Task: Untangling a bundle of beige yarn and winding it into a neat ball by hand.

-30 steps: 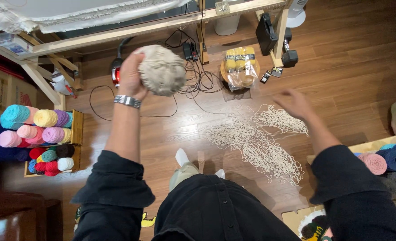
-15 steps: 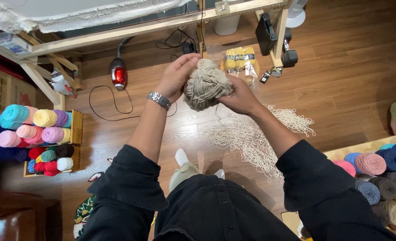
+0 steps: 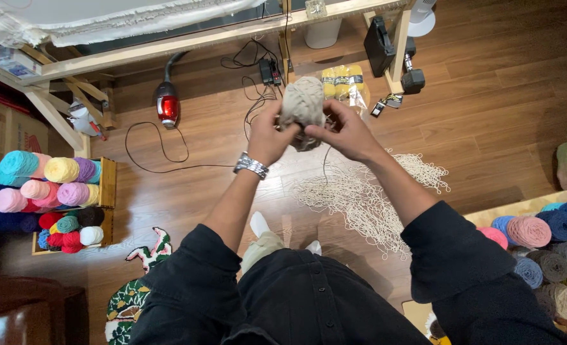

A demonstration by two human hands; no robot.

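A beige ball of yarn is held up in front of me, over the wooden floor. My left hand, with a metal watch on its wrist, grips the ball from the left and below. My right hand closes on the ball's right side, its fingers pinching at the yarn. A loose heap of cream yarn lies spread on the floor below my right forearm. A thin strand hangs from the ball toward that heap.
A wooden crate of coloured yarn cones stands at the left, and more yarn rolls lie at the right. A red hand vacuum with its cable, a wooden frame and a yellow yarn pack lie ahead. A patterned rug piece lies by my feet.
My left hand carried the ball from high left down to the middle. My right hand rose from the floor heap and closed on the ball; both hands have shifted slightly since.
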